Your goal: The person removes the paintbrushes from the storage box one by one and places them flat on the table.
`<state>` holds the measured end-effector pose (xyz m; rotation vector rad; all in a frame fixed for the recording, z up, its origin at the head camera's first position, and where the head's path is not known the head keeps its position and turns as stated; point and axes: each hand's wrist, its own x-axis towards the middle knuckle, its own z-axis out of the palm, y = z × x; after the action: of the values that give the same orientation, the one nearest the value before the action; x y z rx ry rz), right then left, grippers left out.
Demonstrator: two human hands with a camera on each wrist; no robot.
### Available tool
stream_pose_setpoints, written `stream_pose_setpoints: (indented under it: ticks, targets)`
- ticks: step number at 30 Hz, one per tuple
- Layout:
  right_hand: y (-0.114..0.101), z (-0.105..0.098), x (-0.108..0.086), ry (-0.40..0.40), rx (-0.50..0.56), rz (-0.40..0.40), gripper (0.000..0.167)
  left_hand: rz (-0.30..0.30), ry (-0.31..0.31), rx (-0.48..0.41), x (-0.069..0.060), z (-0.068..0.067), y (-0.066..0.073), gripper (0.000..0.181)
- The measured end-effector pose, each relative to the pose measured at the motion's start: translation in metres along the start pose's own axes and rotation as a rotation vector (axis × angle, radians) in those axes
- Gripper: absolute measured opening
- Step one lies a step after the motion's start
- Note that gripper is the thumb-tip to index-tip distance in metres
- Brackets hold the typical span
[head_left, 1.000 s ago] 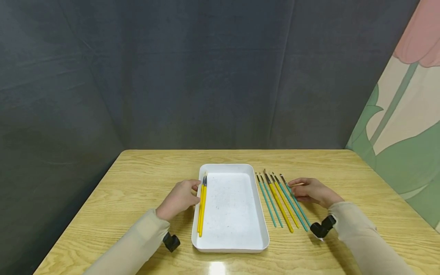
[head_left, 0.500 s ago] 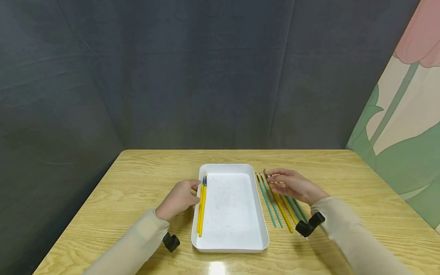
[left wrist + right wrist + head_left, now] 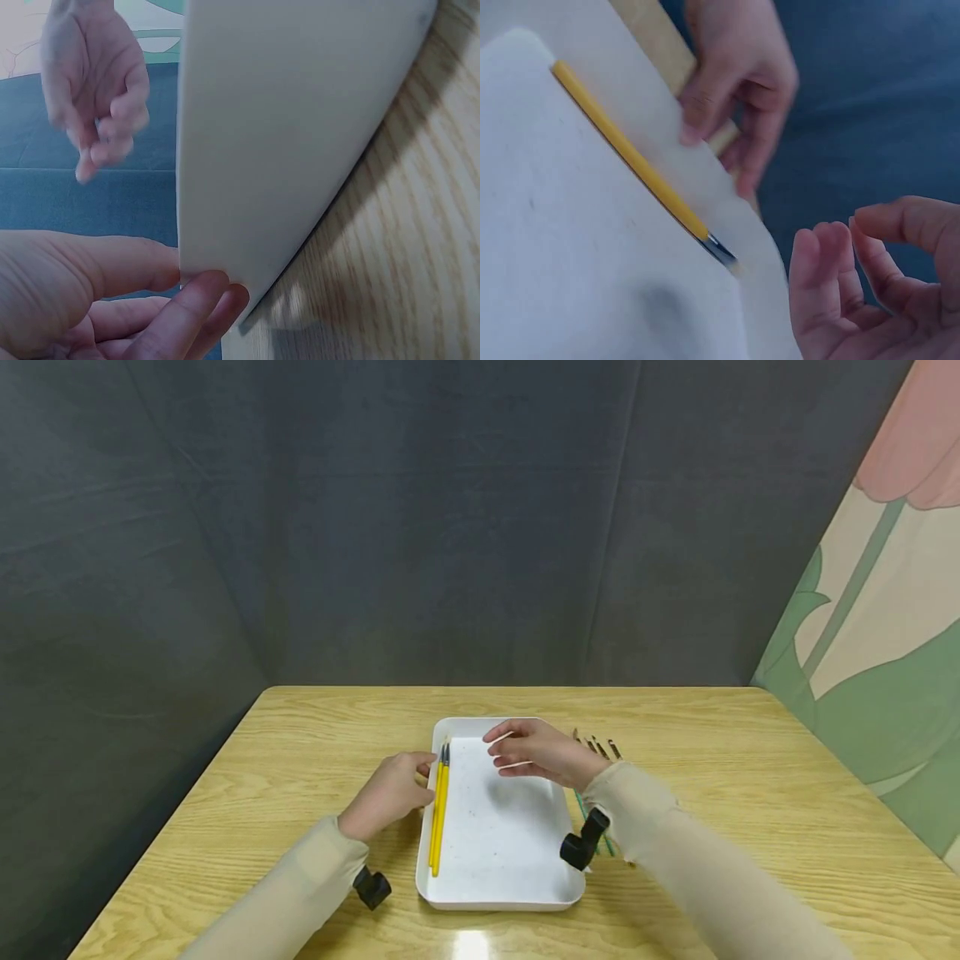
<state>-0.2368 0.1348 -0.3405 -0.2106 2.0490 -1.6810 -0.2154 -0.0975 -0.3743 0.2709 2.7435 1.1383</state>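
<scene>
My left hand [image 3: 388, 797] holds the left rim of a white tray [image 3: 502, 868]; in the left wrist view its fingers [image 3: 191, 307] lie against the tray's outer wall. Two yellow-handled paintbrushes [image 3: 440, 818] lie lengthwise inside the tray along its left side, bristles toward the far end. Above the far part of the tray is my right hand [image 3: 543, 752], fingers loosely bent and nothing in them. The right wrist view has its thumb and a fingertip close together. More paintbrushes [image 3: 581, 806] lie on the table right of the tray, largely hidden by my right wrist and sleeve.
The wooden table [image 3: 337, 718] ends at a dark cloth backdrop [image 3: 450, 527]. A wall panel with a painted flower [image 3: 855, 585] stands at the right. A small black camera [image 3: 585, 842] sits at my right wrist, another black camera [image 3: 372, 887] at my left.
My right hand has moved left from the rightmost teal paintbrush, across the other brushes, to above the tray. My left hand and the brushes in the tray have stayed in place.
</scene>
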Motion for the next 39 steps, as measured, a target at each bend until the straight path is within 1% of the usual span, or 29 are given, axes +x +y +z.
stream_pose_setpoints:
  ticks: [5, 9, 14, 24, 30, 34, 39]
  targets:
    - [0.008, 0.029, 0.018, 0.005, 0.040, 0.044, 0.031, 0.005, 0.003, 0.019, 0.001, -0.001, 0.001, 0.058]
    - [0.017, 0.045, 0.030, 0.033, 0.067, 0.086, 0.026, 0.006, 0.000, 0.041, 0.001, 0.000, 0.001, 0.058]
    - [0.022, 0.059, 0.041, 0.081, 0.014, 0.111, 0.021, 0.019, 0.004, 0.046, 0.001, -0.002, 0.000, 0.057]
    - [0.026, 0.071, 0.056, 0.150, -0.173, 0.131, 0.016, 0.035, 0.008, 0.055, 0.000, -0.003, 0.001, 0.057]
    - [0.026, 0.078, 0.060, 0.190, -0.253, 0.105, 0.014, 0.039, 0.005, 0.064, 0.000, -0.003, 0.001, 0.058]
    - [0.025, 0.081, 0.060, 0.209, -0.304, 0.097, 0.015, 0.041, 0.000, 0.064, 0.000, -0.004, 0.002, 0.058]
    - [0.025, 0.083, 0.062, 0.232, -0.347, 0.084, 0.020, 0.028, -0.005, 0.071, 0.001, -0.003, 0.002, 0.057]
